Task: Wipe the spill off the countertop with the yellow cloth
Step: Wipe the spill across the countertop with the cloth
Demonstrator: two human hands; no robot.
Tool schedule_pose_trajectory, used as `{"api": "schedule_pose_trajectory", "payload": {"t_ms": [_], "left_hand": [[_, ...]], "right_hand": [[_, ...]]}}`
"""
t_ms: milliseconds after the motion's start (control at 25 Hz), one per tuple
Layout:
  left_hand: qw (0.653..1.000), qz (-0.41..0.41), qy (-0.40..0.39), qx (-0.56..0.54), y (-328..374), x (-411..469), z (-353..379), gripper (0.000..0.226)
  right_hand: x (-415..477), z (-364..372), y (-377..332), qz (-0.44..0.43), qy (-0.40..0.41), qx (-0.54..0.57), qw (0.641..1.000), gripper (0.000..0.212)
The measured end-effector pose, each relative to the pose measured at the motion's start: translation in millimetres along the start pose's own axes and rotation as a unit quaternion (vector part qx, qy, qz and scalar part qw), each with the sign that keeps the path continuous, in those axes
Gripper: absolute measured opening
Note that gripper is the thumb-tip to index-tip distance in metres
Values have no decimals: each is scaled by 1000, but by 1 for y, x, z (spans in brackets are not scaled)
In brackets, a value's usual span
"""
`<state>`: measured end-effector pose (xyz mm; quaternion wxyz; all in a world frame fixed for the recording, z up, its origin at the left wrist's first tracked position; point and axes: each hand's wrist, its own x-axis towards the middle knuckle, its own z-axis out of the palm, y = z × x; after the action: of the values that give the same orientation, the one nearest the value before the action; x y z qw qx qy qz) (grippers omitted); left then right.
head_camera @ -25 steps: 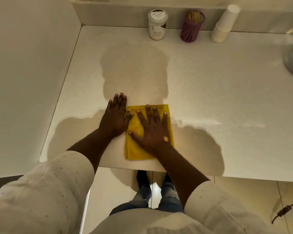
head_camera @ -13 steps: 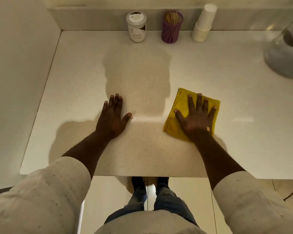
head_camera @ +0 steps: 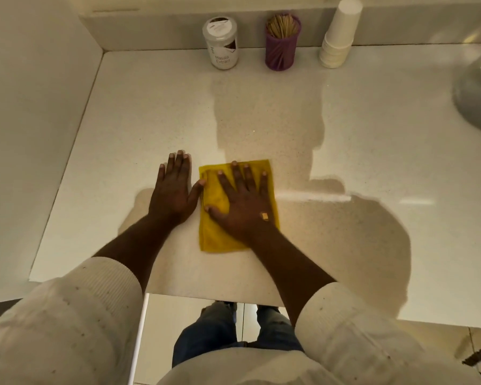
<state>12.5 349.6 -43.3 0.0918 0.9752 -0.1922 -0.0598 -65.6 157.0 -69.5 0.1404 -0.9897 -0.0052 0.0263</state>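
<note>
The yellow cloth (head_camera: pixel 238 207) lies flat on the counter (head_camera: pixel 372 151) a little in from its near edge, folded into an upright rectangle, and it serves as the landmark here. The right hand (head_camera: pixel 245 207) is spread wide open on top of the cloth, palm down and fingers fanned toward its far edge, pressing it to the surface rather than gripping it. The left hand (head_camera: pixel 174 190) lies flat and open on the bare counter just left of the cloth, holding nothing, its thumb tip at or just touching the cloth's left edge. The cloth looks soft, thin and light, so it will likely bunch or fold over if pushed from one edge; broad palm pressure over its middle, as now, should keep it flat and let it glide on this smooth, glossy surface. For lifting it, a pinch at a free corner or a gather of the near edge below the palm would do. No liquid can be made out for certain; a bright streak right of the cloth may be only a light reflection. Far beyond the cloth, along the back wall, stand a white jar (head_camera: pixel 221 43), a purple holder of sticks (head_camera: pixel 282 43) and a stack of paper cups (head_camera: pixel 339 34), well apart from the wiping area.
</note>
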Motion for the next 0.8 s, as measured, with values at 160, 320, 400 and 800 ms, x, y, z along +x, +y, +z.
{"api": "schedule_pose_trajectory", "payload": {"t_ms": [160,320,400,800], "left_hand": [[1000,2,-3,7,-8,9,-6,78],[1000,1,9,-5,-38,17,-14,78],[1000,2,2,-4,-60,26,-20,78],[998,9,-11,-67,-156,59,-29,77]], "right_hand": [[29,-16,31,38,-14,-14,999,91],[68,-34,89,139,21,-40,989,89],[88,-37,99,186,19,-47,981,92],[166,16,-113,61,5,-12,998,91]]}}
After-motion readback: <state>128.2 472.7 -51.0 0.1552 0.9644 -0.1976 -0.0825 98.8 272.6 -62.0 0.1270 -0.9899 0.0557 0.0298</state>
